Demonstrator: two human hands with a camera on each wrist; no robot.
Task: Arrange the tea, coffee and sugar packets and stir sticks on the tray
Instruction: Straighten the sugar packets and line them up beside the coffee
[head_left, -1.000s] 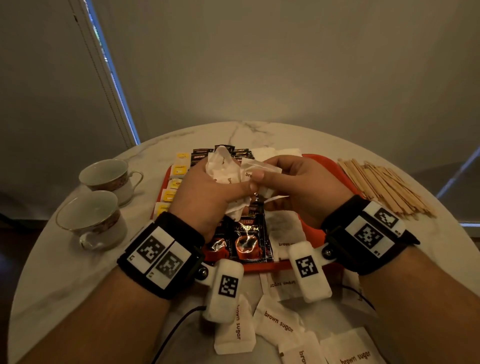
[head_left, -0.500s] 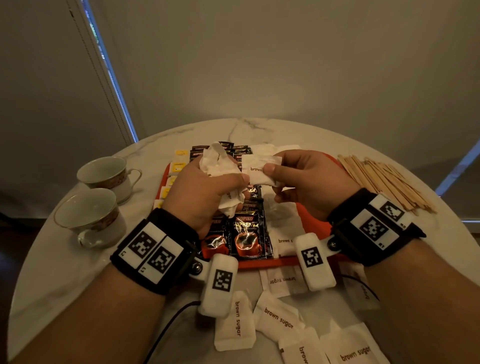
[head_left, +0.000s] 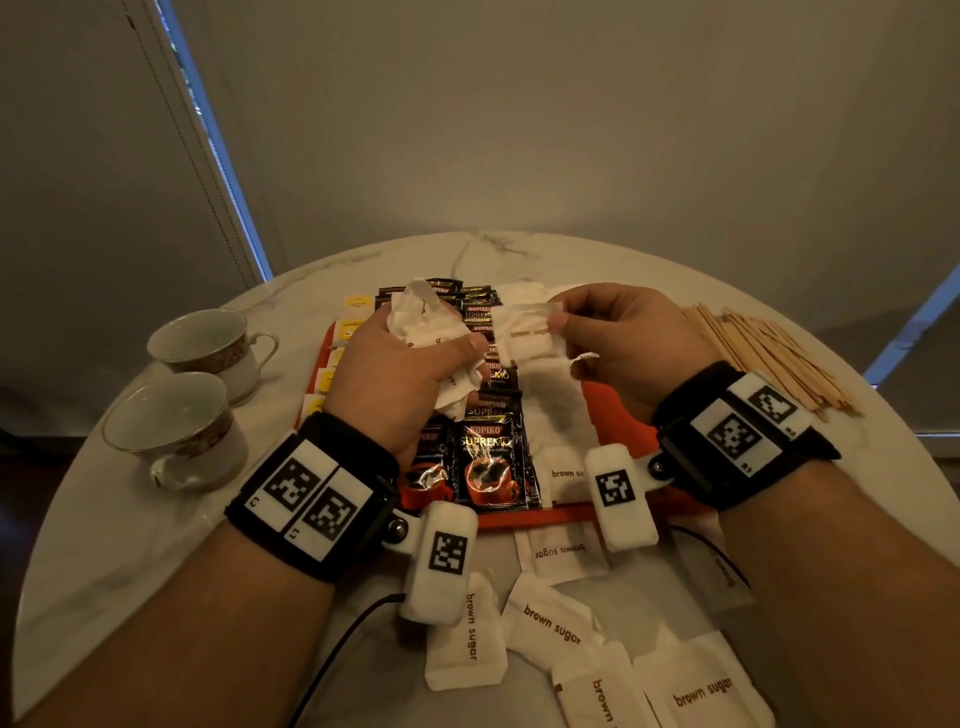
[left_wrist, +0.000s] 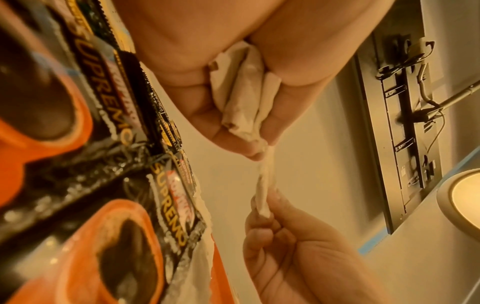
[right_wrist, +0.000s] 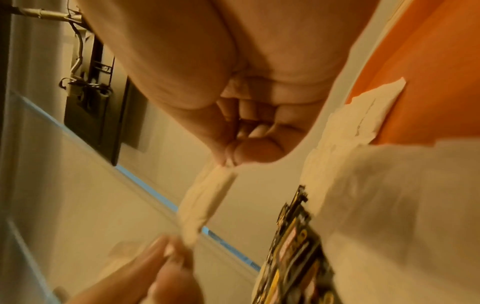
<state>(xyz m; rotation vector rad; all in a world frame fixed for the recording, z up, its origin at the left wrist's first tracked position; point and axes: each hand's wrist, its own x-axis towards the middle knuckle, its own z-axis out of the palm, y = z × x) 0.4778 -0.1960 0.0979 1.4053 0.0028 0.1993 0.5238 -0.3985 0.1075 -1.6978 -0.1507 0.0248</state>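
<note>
My left hand (head_left: 415, 364) grips a crumpled bunch of white brown-sugar packets (head_left: 423, 327) above the orange tray (head_left: 566, 518). My right hand (head_left: 566, 325) pinches a single brown-sugar packet (head_left: 524, 335) by its right edge, between thumb and forefinger; its left edge meets my left thumb. In the left wrist view the bunch (left_wrist: 241, 102) sits in the curled fingers. The right wrist view shows the pinched packet (right_wrist: 205, 201) hanging from the fingertips. On the tray lie black coffee packets (head_left: 491, 462), yellow tea packets (head_left: 353, 304) and a column of sugar packets (head_left: 563, 415).
Wooden stir sticks (head_left: 769, 353) lie in a pile on the marble table, right of the tray. Two teacups (head_left: 208, 338) (head_left: 171, 426) stand at the left. Several loose brown-sugar packets (head_left: 550, 621) lie on the table in front of the tray.
My right hand has drawn one sugar packet out of the bunch and moved it right; it now hangs flat between the hands. Both hands have moved slightly farther over the tray.
</note>
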